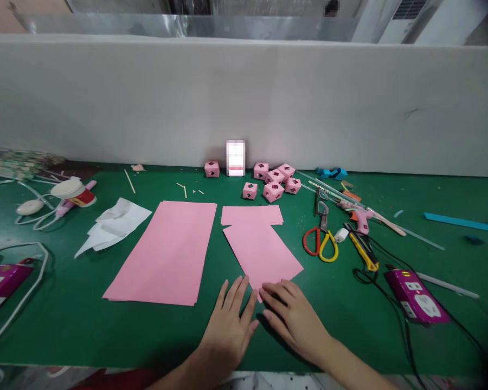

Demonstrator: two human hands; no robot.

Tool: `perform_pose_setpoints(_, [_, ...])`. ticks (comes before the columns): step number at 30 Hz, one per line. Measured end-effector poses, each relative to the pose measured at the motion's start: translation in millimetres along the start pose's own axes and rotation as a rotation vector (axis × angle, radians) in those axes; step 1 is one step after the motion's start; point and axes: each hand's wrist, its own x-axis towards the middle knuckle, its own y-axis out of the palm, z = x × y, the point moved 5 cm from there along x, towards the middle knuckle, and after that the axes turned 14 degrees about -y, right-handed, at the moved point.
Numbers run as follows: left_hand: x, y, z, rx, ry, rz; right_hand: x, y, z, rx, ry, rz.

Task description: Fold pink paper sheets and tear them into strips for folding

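Note:
My left hand (231, 319) lies palm down at the near corner of a pink paper sheet (264, 249), fingers spread and pointing away from me. Opposite it, my right hand (295, 319) rests with its fingertips at the same corner, fingers apart. Neither hand grips anything. The sheet is turned at an angle and touches a narrower pink paper strip (252, 215) behind it. To the left lies a larger stack of pink paper (166, 252), its edges slightly uneven.
Several pink paper cubes (273, 191) stand near the white partition (187, 103), beside a bright phone screen (236, 157). Scissors (323, 222), a yellow cutter (364, 249), a pink glue gun (361, 219) and a purple power strip (417, 298) lie right. Left are crumpled tissue (116, 225) and a paper cup (79, 192).

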Motion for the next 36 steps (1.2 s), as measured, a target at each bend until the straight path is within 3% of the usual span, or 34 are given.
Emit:
perform_pose_setpoints(4, [-4, -3.5, -4, -0.015, -0.037, -0.046, 13, -5, -22, 0.02, -0.07, 0.137])
perform_pose_setpoints(8, [-6, -5.6, -4, -0.03, -0.004, -0.023, 25, 1, -25, 0.027, -0.153, 0.191])
perform_pose_setpoints(14, [-9, 0.0, -4, -0.108, -0.01, 0.032, 39, 10, -26, 0.026, -0.22, 0.168])
perform_pose_setpoints(21, [-9, 5.4, -2, -0.099, 0.031, 0.047, 52, 17, -36, 0.07, -0.196, 0.193])
perform_pose_setpoints(36, [-10, 5.2, -12, -0.066, 0.0, 0.063, 121, 35, -52, 0.101, -0.131, 0.112])
